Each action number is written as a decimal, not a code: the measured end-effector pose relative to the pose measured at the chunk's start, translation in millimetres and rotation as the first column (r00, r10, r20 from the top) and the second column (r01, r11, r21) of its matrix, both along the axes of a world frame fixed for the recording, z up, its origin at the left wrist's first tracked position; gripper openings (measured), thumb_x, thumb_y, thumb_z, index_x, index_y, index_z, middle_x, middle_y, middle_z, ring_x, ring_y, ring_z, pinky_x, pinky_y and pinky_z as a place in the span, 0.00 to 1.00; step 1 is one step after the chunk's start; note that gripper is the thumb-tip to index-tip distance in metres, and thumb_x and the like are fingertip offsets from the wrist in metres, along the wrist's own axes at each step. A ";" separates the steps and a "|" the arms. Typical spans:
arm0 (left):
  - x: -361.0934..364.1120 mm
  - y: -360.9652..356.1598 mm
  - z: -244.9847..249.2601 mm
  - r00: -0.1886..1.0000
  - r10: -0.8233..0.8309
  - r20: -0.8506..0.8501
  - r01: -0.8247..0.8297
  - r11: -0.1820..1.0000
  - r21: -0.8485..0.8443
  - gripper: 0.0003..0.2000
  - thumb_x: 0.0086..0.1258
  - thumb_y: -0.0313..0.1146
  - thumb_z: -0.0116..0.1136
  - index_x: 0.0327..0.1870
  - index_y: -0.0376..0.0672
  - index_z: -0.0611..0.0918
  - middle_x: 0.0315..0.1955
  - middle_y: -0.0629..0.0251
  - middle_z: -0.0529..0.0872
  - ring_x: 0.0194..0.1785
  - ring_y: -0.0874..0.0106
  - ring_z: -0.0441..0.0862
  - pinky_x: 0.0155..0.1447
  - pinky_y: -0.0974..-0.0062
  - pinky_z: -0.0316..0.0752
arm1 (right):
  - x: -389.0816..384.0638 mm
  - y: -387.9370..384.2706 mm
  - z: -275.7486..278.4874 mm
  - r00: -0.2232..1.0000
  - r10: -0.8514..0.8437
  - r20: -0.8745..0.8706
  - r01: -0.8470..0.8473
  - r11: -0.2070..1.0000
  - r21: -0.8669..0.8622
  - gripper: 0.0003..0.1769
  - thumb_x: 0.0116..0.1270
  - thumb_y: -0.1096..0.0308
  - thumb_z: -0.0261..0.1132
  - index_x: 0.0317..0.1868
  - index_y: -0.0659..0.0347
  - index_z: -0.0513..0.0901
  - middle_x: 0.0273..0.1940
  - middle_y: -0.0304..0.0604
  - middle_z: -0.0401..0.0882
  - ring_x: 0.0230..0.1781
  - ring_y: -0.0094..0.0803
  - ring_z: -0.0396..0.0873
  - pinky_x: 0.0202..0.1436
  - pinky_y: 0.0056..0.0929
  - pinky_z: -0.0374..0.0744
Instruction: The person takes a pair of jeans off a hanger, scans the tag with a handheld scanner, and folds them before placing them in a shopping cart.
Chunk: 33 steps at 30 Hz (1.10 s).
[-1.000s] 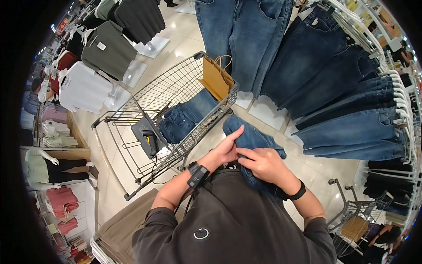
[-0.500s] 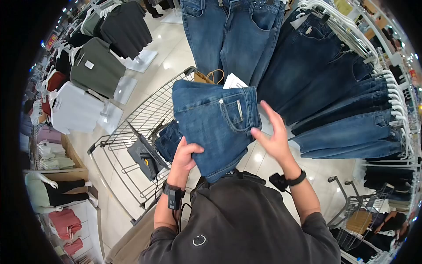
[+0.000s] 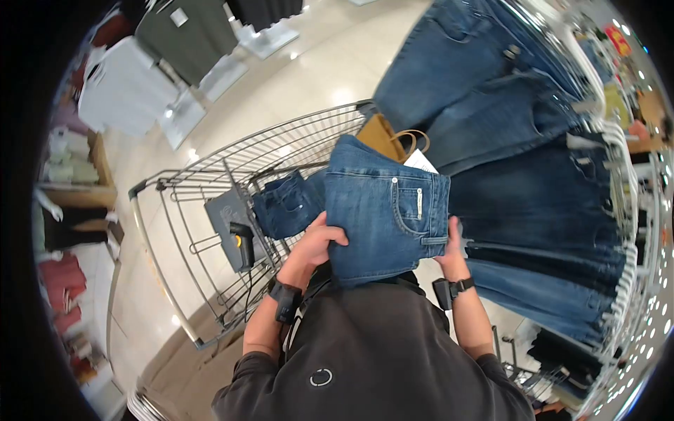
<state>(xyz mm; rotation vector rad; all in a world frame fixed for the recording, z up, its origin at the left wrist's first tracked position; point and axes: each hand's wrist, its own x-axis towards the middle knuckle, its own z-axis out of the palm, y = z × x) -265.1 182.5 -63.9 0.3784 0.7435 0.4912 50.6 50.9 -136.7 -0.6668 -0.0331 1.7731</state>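
Note:
A folded pair of blue jeans (image 3: 375, 217) is held up in front of my chest, its coin pocket and waistband facing up on the right. My left hand (image 3: 317, 244) grips the left edge, thumb on top and the other fingers partly hidden underneath. At the waistband end my right hand (image 3: 453, 247) holds the right edge, its fingers mostly hidden behind the denim. A white paper tag (image 3: 421, 162) sticks out past the far edge of the jeans.
A wire shopping cart (image 3: 203, 163) stands to the left, with more folded jeans (image 3: 284, 205), a barcode scanner (image 3: 243, 247) and a brown paper bag (image 3: 382, 137). Hanging jeans (image 3: 533, 186) crowd the right side. Shirts (image 3: 126, 88) hang at the upper left.
My right hand has come in from beside the waistband and closed on it. The jeans are now more level, and the view has turned toward the cart.

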 end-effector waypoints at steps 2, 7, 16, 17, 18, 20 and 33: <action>6.1 4.3 -6.2 0.995 0.053 -0.079 -0.059 0.995 -0.079 0.28 0.46 0.15 0.53 0.56 0.31 0.72 0.47 0.53 0.80 0.50 0.60 0.80 0.54 0.63 0.77 | 12.6 -0.9 -9.4 0.998 0.040 0.039 -0.039 0.998 -0.041 0.40 0.64 0.38 0.59 0.67 0.59 0.69 0.63 0.47 0.73 0.64 0.46 0.70 0.69 0.50 0.66; 18.5 6.1 -44.6 0.995 0.061 0.082 -0.028 0.935 -0.354 0.27 0.52 0.20 0.53 0.58 0.30 0.69 0.51 0.51 0.78 0.52 0.59 0.80 0.56 0.59 0.79 | 2.8 27.8 24.5 0.924 0.107 0.368 0.038 0.930 -0.365 0.22 0.65 0.60 0.62 0.57 0.62 0.76 0.52 0.44 0.81 0.52 0.38 0.79 0.59 0.42 0.75; 20.5 -17.3 -57.3 0.973 0.227 -0.039 -0.217 0.844 -0.490 0.27 0.60 0.25 0.59 0.61 0.29 0.68 0.56 0.47 0.77 0.58 0.56 0.77 0.63 0.54 0.72 | -9.3 92.6 33.8 0.842 0.250 0.479 -0.045 0.916 -0.400 0.18 0.61 0.69 0.62 0.51 0.65 0.78 0.46 0.40 0.81 0.46 0.30 0.79 0.53 0.33 0.76; 19.1 -18.4 -57.4 0.970 0.235 -0.066 -0.237 0.836 -0.495 0.24 0.61 0.25 0.60 0.58 0.29 0.71 0.54 0.47 0.78 0.56 0.56 0.79 0.62 0.55 0.74 | -14.2 104.3 32.0 0.834 0.270 0.480 -0.077 0.920 -0.383 0.18 0.62 0.69 0.62 0.52 0.66 0.78 0.47 0.41 0.81 0.47 0.30 0.79 0.53 0.33 0.76; 16.3 -16.6 -60.9 0.964 0.250 -0.094 -0.265 0.853 -0.450 0.23 0.61 0.25 0.60 0.57 0.29 0.72 0.53 0.48 0.79 0.55 0.57 0.80 0.61 0.56 0.75 | -19.1 114.4 28.8 0.826 0.288 0.484 -0.107 0.924 -0.366 0.18 0.63 0.68 0.62 0.52 0.66 0.78 0.47 0.41 0.81 0.48 0.30 0.79 0.53 0.33 0.76; 5.3 -9.9 -72.0 0.949 0.280 -0.144 -0.313 0.882 -0.353 0.21 0.61 0.25 0.60 0.55 0.28 0.73 0.50 0.49 0.81 0.52 0.57 0.82 0.59 0.57 0.77 | -28.6 131.7 11.1 0.842 0.377 0.385 -0.217 0.891 -0.398 0.20 0.66 0.62 0.62 0.55 0.64 0.77 0.49 0.42 0.81 0.50 0.30 0.79 0.55 0.31 0.76; -18.4 72.8 -109.9 0.763 0.436 -0.477 -0.550 0.826 -0.124 0.16 0.60 0.16 0.55 0.51 0.30 0.73 0.46 0.51 0.81 0.47 0.55 0.83 0.50 0.58 0.83 | -83.9 124.0 -65.5 0.789 0.564 0.245 -0.369 0.753 -0.544 0.25 0.70 0.50 0.59 0.60 0.57 0.73 0.52 0.41 0.78 0.55 0.31 0.76 0.53 0.32 0.78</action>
